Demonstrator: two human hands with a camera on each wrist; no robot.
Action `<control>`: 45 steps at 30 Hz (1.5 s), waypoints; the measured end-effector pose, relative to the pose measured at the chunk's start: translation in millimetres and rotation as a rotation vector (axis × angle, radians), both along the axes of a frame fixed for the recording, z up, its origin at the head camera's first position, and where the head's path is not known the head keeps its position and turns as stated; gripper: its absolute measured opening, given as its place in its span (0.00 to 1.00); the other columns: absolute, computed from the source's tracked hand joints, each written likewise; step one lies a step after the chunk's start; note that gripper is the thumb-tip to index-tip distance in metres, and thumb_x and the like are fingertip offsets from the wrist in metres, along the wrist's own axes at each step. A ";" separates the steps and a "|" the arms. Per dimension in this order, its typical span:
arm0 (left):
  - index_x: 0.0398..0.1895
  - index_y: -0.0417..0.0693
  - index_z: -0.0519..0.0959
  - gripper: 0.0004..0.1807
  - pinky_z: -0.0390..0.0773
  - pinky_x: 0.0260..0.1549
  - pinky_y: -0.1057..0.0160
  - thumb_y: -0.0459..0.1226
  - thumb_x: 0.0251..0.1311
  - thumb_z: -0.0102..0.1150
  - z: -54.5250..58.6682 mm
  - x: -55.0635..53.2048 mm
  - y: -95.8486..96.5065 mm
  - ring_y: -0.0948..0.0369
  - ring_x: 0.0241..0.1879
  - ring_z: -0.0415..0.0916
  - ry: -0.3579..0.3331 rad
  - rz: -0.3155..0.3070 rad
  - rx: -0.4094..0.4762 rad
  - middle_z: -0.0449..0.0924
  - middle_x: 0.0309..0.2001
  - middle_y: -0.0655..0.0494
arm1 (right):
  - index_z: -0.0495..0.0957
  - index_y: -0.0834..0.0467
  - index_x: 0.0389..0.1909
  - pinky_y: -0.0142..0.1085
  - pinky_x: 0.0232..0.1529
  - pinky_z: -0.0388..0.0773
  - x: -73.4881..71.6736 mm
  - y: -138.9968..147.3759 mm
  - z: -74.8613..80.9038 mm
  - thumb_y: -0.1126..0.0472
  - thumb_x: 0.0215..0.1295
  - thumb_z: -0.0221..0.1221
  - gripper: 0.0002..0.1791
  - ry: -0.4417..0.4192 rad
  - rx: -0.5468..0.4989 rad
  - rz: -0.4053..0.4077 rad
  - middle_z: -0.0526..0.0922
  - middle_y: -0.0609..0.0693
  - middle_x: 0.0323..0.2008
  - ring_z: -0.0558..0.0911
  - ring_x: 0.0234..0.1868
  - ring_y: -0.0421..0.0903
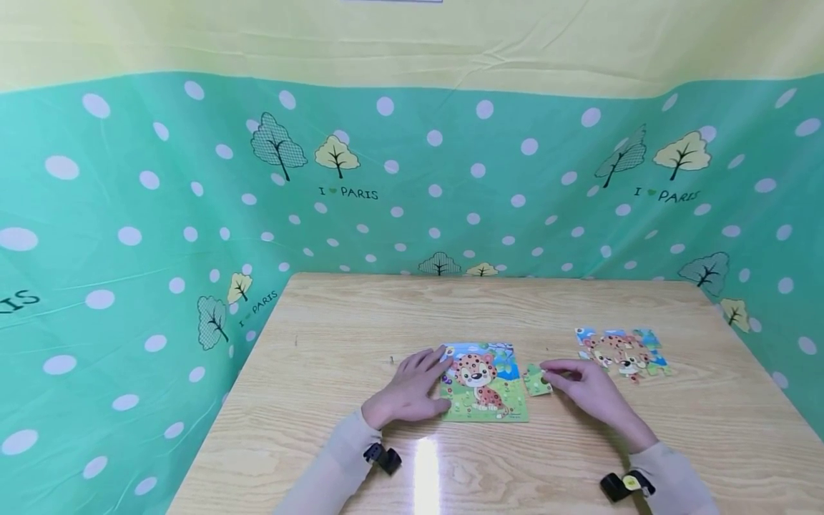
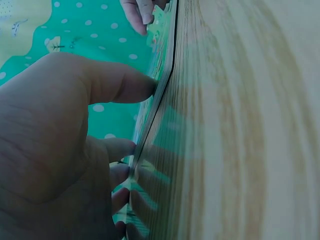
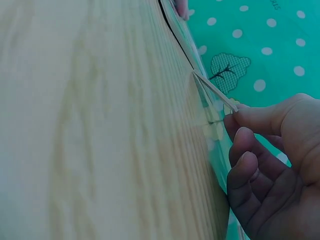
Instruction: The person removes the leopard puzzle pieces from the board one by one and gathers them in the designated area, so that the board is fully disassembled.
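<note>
A square picture board (image 1: 465,409) with a spotted leopard cub lies flat on the wooden table. My left hand (image 1: 412,390) rests at its left side, fingers spread, with the thumb and fingertips touching the board. In the left wrist view that hand (image 2: 55,135) reaches along the board's edge (image 2: 161,87). Just right of the board, my right hand (image 1: 589,390) pinches a green jigsaw piece (image 1: 536,381) between thumb and forefinger. The right wrist view shows the piece (image 3: 215,91) tilted, its far edge low at the tabletop and its near edge raised in the fingers.
Several jigsaw pieces (image 1: 623,350) with leopard parts, sky and leaves lie together on the table (image 1: 360,307) at the right, beyond my right hand. A green dotted curtain (image 1: 386,186) hangs behind and along both sides of the table.
</note>
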State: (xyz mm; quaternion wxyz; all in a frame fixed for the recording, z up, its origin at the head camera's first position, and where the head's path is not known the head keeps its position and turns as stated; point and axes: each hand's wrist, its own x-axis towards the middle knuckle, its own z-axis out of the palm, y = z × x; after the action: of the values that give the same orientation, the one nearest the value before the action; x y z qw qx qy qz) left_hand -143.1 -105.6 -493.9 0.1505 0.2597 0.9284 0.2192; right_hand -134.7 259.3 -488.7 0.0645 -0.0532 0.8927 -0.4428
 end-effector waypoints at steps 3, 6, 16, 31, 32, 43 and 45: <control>0.87 0.54 0.54 0.47 0.44 0.84 0.38 0.53 0.66 0.55 0.5 0.4 0.4 0.48 0.87 0.42 -0.006 0.007 0.002 0.41 0.89 0.54 | 0.87 0.58 0.59 0.32 0.23 0.74 -0.9 4.1 -0.6 0.54 0.75 0.66 0.18 -0.001 0.015 -0.006 0.92 0.53 0.45 0.76 0.26 0.39; 0.87 0.54 0.54 0.47 0.43 0.84 0.38 0.52 0.65 0.54 0.7 0.4 0.5 0.48 0.87 0.41 -0.010 0.011 0.005 0.41 0.89 0.54 | 0.87 0.57 0.59 0.33 0.22 0.74 -1.1 7.3 -1.7 0.53 0.75 0.66 0.18 0.007 0.026 -0.012 0.91 0.53 0.45 0.76 0.25 0.40; 0.87 0.54 0.54 0.47 0.44 0.84 0.38 0.50 0.64 0.52 -0.3 0.2 -0.7 0.48 0.87 0.42 -0.014 0.009 0.017 0.42 0.89 0.53 | 0.85 0.58 0.62 0.33 0.23 0.78 3.8 19.0 -0.3 0.53 0.76 0.65 0.20 -0.026 0.027 -0.057 0.89 0.52 0.39 0.78 0.26 0.40; 0.87 0.53 0.56 0.47 0.44 0.84 0.38 0.49 0.63 0.55 2.2 0.8 -1.2 0.48 0.87 0.42 -0.030 0.018 0.034 0.43 0.89 0.53 | 0.84 0.60 0.63 0.33 0.27 0.81 8.8 44.3 4.4 0.51 0.77 0.64 0.22 -0.030 0.062 -0.074 0.90 0.52 0.43 0.81 0.30 0.39; 0.87 0.53 0.56 0.47 0.44 0.84 0.38 0.49 0.63 0.55 2.4 0.7 -1.2 0.48 0.87 0.42 -0.031 0.018 0.037 0.43 0.89 0.53 | 0.84 0.60 0.63 0.33 0.27 0.80 8.6 46.3 4.5 0.50 0.77 0.64 0.23 -0.034 0.064 -0.071 0.90 0.51 0.42 0.80 0.30 0.40; 0.86 0.52 0.57 0.45 0.42 0.84 0.38 0.49 0.65 0.56 5.9 -0.4 -1.2 0.47 0.87 0.42 -0.044 0.017 0.048 0.44 0.89 0.53 | 0.81 0.62 0.66 0.35 0.25 0.79 8.7 73.9 15.3 0.47 0.78 0.62 0.27 -0.075 0.086 -0.084 0.85 0.50 0.33 0.78 0.26 0.42; 0.86 0.53 0.58 0.45 0.43 0.84 0.37 0.49 0.66 0.57 5.9 -0.6 -1.2 0.47 0.87 0.42 -0.043 0.017 0.049 0.44 0.89 0.53 | 0.80 0.63 0.67 0.35 0.26 0.79 9.2 79.4 16.6 0.47 0.78 0.62 0.28 -0.096 0.080 -0.078 0.85 0.50 0.34 0.78 0.27 0.43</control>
State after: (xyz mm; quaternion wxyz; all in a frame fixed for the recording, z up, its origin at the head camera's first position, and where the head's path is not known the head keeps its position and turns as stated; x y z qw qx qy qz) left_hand -143.8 -106.8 -488.0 0.1621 0.2507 0.9214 0.2487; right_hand -125.5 338.7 -472.2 0.0919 0.0057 0.9069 -0.4111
